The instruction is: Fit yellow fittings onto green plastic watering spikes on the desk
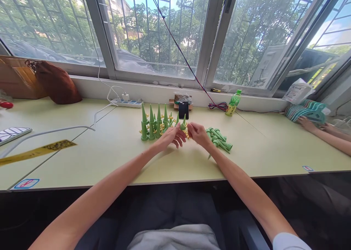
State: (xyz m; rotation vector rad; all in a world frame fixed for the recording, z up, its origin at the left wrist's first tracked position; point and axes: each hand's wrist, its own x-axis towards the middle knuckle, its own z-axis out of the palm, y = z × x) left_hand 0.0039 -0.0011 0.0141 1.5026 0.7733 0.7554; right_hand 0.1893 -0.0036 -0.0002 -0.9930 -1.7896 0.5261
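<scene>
My left hand [173, 136] is closed loosely around a green cone-shaped plastic piece [183, 126], its lower fingers hanging above the table. Beside it, my right hand [199, 133] is pinched against the same piece. Small yellow bits [187, 133] show between the two hands; the thing in the right fingertips is too small and covered to make out. Just left of my hands stand several upright green cones [151, 127] in rows, with yellow bits on them. To the right of my right hand lies a loose pile of green cone pieces [219, 138].
Behind the cones are a dark phone [183, 110] and a small cardboard box [175, 101]. A green bottle [233, 103] and a power strip [128, 103] stand near the window. A white cable [63, 130] crosses the left side. At far right, another person's hands [307, 125] touch teal pieces [305, 111].
</scene>
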